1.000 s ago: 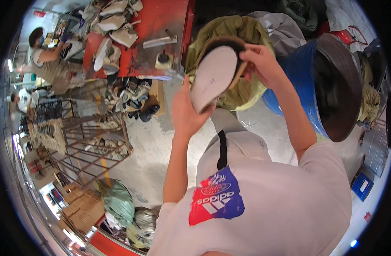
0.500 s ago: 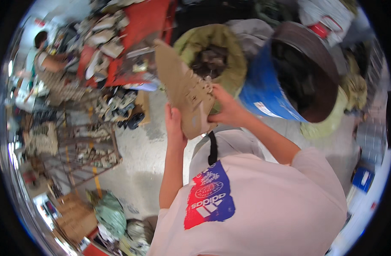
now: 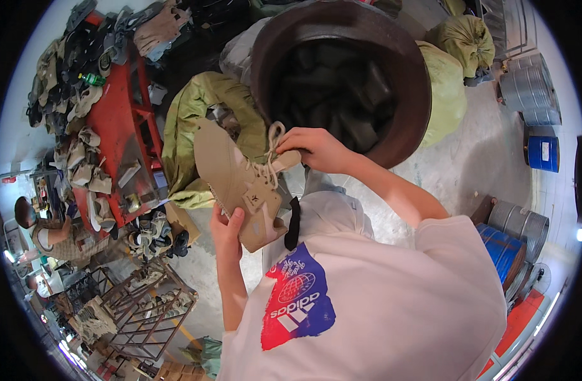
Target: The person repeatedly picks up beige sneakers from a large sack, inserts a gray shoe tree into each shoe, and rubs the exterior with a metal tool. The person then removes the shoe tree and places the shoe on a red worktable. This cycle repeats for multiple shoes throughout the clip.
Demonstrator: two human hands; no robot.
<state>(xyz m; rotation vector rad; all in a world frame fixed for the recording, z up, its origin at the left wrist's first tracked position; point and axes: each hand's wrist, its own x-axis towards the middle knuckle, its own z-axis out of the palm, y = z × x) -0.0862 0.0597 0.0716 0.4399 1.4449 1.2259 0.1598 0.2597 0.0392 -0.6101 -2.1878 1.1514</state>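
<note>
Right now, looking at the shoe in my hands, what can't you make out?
Head view, the only one:
- Tan shoe: its sole faces away, unseen.
- Left hand: fingers hidden behind the shoe's heel.
- Right hand: fingertips buried in the laces.
- Dark barrel: contents too dark to identify.

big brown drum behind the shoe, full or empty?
Partly filled: dark pieces lie piled inside the drum, well below its rim. What they are, cannot tell.

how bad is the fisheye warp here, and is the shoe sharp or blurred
Head view: strong warp, black corners round a circular image, the red workbench bending near the rim; the tan shoe in the middle is sharp between left hand and right hand; a bright lamp glares at the right rim.
</note>
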